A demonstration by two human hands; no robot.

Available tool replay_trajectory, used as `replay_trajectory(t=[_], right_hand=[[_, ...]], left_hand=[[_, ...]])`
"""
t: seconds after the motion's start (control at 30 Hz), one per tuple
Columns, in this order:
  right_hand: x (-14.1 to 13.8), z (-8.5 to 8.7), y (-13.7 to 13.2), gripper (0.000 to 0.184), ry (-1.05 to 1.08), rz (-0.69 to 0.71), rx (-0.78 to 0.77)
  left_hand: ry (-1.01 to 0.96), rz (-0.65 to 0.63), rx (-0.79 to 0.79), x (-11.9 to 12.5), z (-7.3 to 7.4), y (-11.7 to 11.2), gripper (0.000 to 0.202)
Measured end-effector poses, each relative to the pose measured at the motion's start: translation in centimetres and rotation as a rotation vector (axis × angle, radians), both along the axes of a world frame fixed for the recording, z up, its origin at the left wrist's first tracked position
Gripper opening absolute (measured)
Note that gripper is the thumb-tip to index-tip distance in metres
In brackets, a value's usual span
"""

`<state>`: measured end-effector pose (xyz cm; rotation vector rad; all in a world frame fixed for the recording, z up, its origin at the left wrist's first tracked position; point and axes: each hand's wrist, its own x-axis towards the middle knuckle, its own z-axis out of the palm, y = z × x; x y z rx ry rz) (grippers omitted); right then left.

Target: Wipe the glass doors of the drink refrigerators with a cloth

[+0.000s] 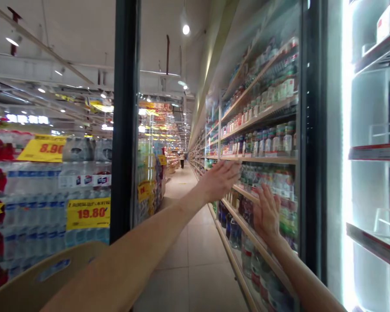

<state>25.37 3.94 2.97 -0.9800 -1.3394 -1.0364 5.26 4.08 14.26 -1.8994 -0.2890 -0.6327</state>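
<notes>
An open glass cooler door with a black frame [126,108] stands in front of me, and an aisle shows through its pane. My left hand [221,178] reaches out toward the pane with its fingers stretched, holding nothing. To the right of it, my right hand [268,213] is raised with its fingers up and apart, also bare. Both hands look close to the glass; whether they touch it I cannot tell. By my left forearm is a beige basket [79,255] with an oval handle slot. Its inside is hidden.
Lit cooler shelves [377,151] with a few packages stand at the right edge. Stacked bottle packs [35,186] with yellow price signs [87,213] fill the left. Beyond the glass, bottle-lined shelves [260,159] run along the tiled floor [204,273]. A person [182,160] stands far down the aisle.
</notes>
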Motion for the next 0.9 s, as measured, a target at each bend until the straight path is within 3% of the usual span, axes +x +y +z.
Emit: replay_trajectory(t=[0.07, 0.2, 0.23, 0.4, 0.47, 0.57, 0.6, 0.73, 0.8, 0.9], right_hand=[[0.1, 0.0, 0.0, 0.054, 0.003, 0.003, -0.003], [0.4, 0.2, 0.1, 0.054, 0.005, 0.006, -0.025], [0.5, 0.3, 0.0, 0.054, 0.012, 0.006, -0.026], [0.8, 0.4, -0.1, 0.054, 0.031, 0.016, -0.021], [0.7, 0.5, -0.1, 0.055, 0.024, 0.018, -0.031], [0.4, 0.8, -0.1, 0.055, 0.014, 0.022, -0.032], [0.3, 0.9, -0.1, 0.054, 0.012, 0.025, -0.027], [0.0, 1.3, -0.1, 0.054, 0.018, 0.041, -0.01], [-0.2, 1.4, -0.1, 0.053, 0.006, 0.044, -0.001], [-0.5, 1.7, -0.1, 0.052, -0.019, 0.041, 0.005]], left_hand=[[-0.078, 0.03, -0.002, 0.6, 1.0, 0.0, 0.037], [0.295, -0.055, 0.022, 1.5, 0.9, 0.2, 0.032], [0.306, -0.055, 0.018, 1.5, 1.2, 0.2, 0.032], [-0.236, 0.056, -0.016, 1.1, 4.4, 0.1, 0.04], [-0.198, 0.045, -0.005, 1.0, 4.6, 0.1, 0.038], [0.092, 0.008, 0.0, 0.7, 4.8, 0.1, 0.035], [0.105, 0.013, -0.005, 0.5, 5.4, 0.1, 0.035], [-0.329, 0.072, -0.015, -0.7, 8.7, 0.0, 0.038], [-0.415, 0.078, -0.01, -1.2, 9.3, -0.1, 0.037], [-0.073, 0.065, -0.012, -1.7, 8.8, -0.1, 0.035]])
